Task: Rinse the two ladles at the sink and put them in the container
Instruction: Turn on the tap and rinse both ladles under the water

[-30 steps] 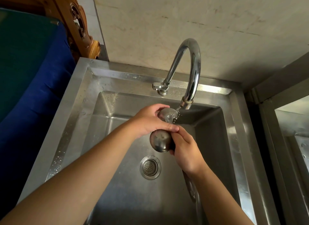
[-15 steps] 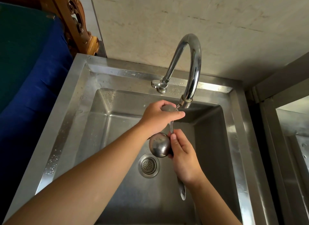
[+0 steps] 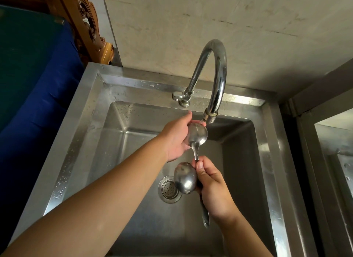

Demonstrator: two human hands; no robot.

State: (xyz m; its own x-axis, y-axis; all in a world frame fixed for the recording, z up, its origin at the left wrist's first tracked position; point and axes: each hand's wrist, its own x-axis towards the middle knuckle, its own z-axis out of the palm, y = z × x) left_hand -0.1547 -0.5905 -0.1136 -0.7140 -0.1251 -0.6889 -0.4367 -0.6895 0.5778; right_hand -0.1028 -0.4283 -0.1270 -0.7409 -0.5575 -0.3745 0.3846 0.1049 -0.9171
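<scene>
Two steel ladles are held over the steel sink point(image 3: 99, 134). My right hand point(image 3: 214, 188) grips both handles together. The upper ladle point(image 3: 197, 135) has its bowl right under the spout of the curved tap point(image 3: 219, 78), and a thin stream of water runs onto it. My left hand point(image 3: 176, 140) cups that bowl from the left, fingers along its rim. The lower ladle point(image 3: 186, 178) shows the back of its bowl just left of my right thumb, above the drain. One handle end sticks out below my right hand.
The drain strainer point(image 3: 169, 188) sits in the middle of the basin floor. A tap lever point(image 3: 177, 96) is at the tap's base. A blue and green cloth point(image 3: 38, 80) and carved wood point(image 3: 89, 31) lie to the left; another steel unit point(image 3: 334, 161) stands to the right.
My left hand has opened from covering the upper ladle's bowl and now cups it from the side, so the bowl shows. The right hand has dropped slightly with both ladles.
</scene>
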